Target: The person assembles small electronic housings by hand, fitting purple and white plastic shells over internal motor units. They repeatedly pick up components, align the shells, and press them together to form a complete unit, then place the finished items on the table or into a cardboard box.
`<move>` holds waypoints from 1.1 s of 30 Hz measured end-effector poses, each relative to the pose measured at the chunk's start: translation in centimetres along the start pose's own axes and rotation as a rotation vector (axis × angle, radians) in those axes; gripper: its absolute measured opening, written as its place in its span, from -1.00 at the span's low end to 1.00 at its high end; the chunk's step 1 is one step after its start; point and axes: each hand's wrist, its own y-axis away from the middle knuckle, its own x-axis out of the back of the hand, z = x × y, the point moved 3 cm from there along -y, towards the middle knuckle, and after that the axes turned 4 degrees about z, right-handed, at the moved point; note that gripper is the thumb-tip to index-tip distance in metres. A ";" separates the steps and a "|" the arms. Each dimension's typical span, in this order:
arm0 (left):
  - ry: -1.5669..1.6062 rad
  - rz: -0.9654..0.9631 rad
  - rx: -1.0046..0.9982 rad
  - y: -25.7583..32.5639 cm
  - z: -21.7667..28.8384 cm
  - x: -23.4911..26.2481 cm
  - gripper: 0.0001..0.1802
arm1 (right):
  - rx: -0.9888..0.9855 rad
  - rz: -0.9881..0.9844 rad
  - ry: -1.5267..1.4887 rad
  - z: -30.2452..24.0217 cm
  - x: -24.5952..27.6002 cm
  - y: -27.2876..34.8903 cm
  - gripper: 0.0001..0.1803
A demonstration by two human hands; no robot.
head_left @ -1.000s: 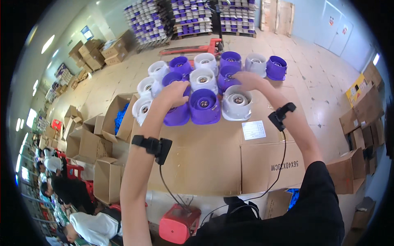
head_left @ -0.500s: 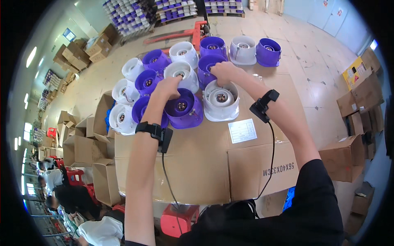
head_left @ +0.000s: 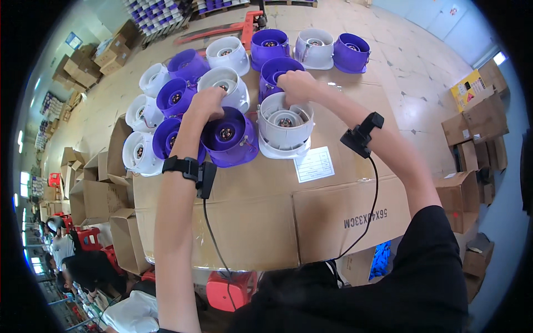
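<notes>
purple housing (head_left: 227, 139), grey housing (head_left: 286, 125), upright, touching

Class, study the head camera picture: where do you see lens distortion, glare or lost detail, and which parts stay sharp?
In the head view, fisheye bending curves the cardboard table edges and a black rim crops the corners; light glares off the pale floor at upper right; the left hand, right hand, purple housing and grey housing look sharp and evenly lit; small things near the rim lose detail.
</notes>
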 end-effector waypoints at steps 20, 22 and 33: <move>0.024 0.109 -0.026 5.1 2.3 -1.3 -0.74 | -0.013 0.209 -0.278 -9.5 -2.0 16.1 -0.91; 0.065 0.077 0.006 5.7 2.8 -1.3 -0.71 | -0.002 0.217 -0.277 -9.9 -2.3 16.6 -0.91; 0.329 0.341 0.085 17.1 3.8 5.1 -0.76 | 0.100 0.179 -0.246 -11.1 -2.5 20.7 -0.93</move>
